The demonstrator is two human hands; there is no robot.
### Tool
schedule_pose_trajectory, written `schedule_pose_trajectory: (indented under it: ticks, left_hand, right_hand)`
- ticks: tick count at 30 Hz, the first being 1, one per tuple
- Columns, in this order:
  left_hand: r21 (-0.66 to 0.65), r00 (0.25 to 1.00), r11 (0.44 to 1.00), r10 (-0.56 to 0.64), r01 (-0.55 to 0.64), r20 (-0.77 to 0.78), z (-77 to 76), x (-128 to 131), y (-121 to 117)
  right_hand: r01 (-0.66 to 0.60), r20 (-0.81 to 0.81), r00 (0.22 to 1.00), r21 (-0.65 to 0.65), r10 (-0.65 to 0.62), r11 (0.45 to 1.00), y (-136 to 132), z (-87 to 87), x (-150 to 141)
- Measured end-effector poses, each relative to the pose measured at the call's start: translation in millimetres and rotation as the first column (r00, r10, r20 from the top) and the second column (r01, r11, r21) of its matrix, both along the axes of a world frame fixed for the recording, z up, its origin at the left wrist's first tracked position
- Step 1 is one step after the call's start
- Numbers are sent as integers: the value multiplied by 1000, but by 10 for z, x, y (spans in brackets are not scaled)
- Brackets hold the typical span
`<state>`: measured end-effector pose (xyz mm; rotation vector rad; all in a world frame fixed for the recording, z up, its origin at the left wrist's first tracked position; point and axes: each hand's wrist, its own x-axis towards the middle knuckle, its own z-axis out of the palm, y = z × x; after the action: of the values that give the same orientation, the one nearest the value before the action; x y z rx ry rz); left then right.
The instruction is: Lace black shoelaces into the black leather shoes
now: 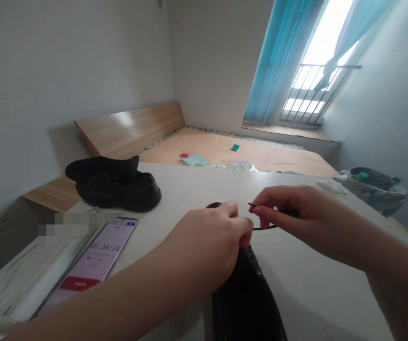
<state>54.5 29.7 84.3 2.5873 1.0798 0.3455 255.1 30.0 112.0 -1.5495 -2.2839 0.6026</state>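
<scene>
A black shoe point(246, 303) lies on the white table just in front of me, partly covered by my left hand point(218, 241). That hand is closed over the shoe's upper part, fingers pinched where a thin black shoelace point(266, 228) comes out. To its right, above the tabletop, my right hand point(292, 208) pinches the same lace between thumb and forefinger. A short dark tip of the lace pokes out past those fingertips. The exact grip of the left fingers is hidden behind the back of the hand. Another black shoe point(119, 189) rests at the table's far left.
On the left a phone point(101, 255) showing a timer lies beside a clear plastic item point(44, 279). Beyond the white table point(190, 184) is a wooden bed board point(204, 142) with small packets point(195, 161). A grey bag point(374, 189) stands past the right edge.
</scene>
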Motion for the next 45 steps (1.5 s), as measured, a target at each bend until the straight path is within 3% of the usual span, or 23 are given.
schedule_pose_trajectory:
  ticks: [7,13,31,45]
  left_hand:
    - [42,995,999,-12,16,-94,-100,83,-8]
    - [-14,995,1000,-5,4,-98,-83,90,6]
    - [-56,1000,998,8,-10,-24,-129,106,31]
    - [-67,998,998,8,-12,-60,-113,105,33]
  right_hand:
    - [-140,337,926,-110,169,984,-74,-58,2]
    - [-109,505,851,-91,140,990,-97,-114,-105]
    - [-100,513,848,-97,136,990,-75,-166,-86]
    - [-142,464,868,-110,177,984,-39,-153,-56]
